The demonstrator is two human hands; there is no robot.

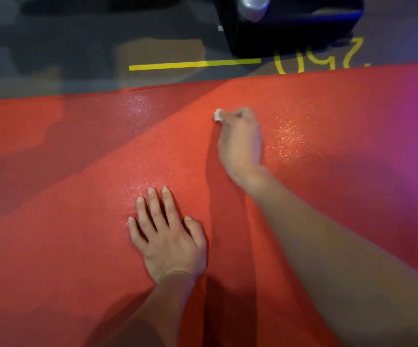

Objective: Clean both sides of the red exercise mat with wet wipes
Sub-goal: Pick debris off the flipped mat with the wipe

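Note:
The red exercise mat lies flat on the floor and fills most of the view. My left hand rests flat on it near the middle, fingers straight and spread. Farther out, my right hand is curled round a small bunched white wet wipe, which shows only at the fingertips and touches the mat. Shiny patches glisten on the mat near the far edge and to the right of my right hand.
Beyond the mat's far edge is dark grey floor with a yellow tape line and yellow painted figures. A black machine base with a metal knob stands at the top right, close to the mat's edge.

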